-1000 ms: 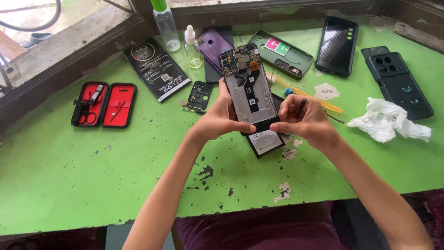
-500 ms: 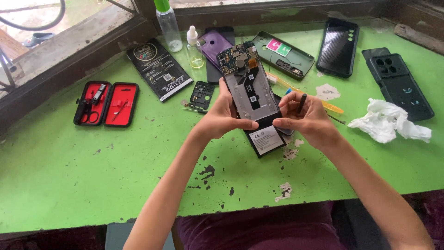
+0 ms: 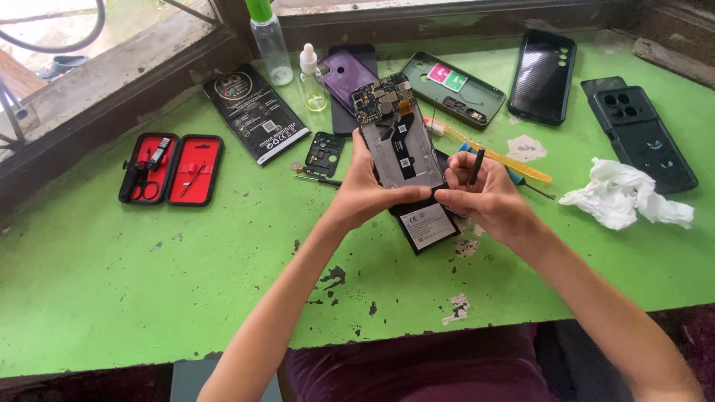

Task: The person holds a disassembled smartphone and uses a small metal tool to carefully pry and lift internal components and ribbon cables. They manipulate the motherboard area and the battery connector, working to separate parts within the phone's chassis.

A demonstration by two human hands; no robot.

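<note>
Over my green worktop (image 3: pixel 112 298), crowded with phone cases and a red tool kit (image 3: pixel 171 169), my left hand (image 3: pixel 366 195) grasps the opened phone (image 3: pixel 398 138) tilted up to expose its circuitry, while my right hand (image 3: pixel 484 202) pinches its lower edge, clasping a thin black tool (image 3: pixel 475 165).

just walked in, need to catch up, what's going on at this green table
A person holds an opened smartphone with exposed circuit board tilted up over the worn green table. The left hand grips its lower left edge; the right hand pinches the bottom edge and holds a thin black tool. A flat black battery lies beneath.
</note>
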